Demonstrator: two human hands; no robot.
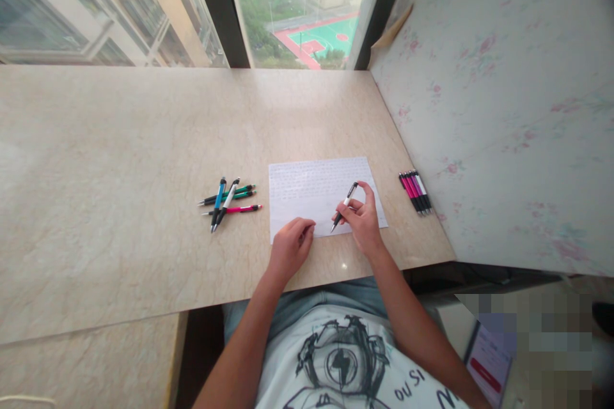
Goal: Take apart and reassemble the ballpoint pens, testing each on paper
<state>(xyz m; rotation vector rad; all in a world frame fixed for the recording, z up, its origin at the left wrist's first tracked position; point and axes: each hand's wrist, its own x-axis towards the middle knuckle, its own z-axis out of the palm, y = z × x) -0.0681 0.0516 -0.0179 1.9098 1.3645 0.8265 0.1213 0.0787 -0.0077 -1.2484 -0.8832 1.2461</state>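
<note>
A white ballpoint pen point(350, 194) with a black grip is held in my right hand point(365, 222), tilted, its tip pointing down toward the lower part of the paper. One finger of this hand reaches up to the pen's top end. Beneath both hands lies a sheet of paper point(302, 195) covered with rows of faint handwriting in its upper part. My left hand point(291, 244) rests on the sheet's lower left corner, its fingers curled closed, and I see nothing in them. Whether the pen tip touches the paper I cannot tell.
Left of the sheet, a loose pile holds a blue pen point(218, 203), a white pen point(228, 201), green pens point(242, 195) and a pink pen point(242, 209). To the right, several pens point(415, 192) lie side by side near the flowered wall point(503, 108). Windows point(302, 19) stand behind the marble-patterned tabletop point(119, 140).
</note>
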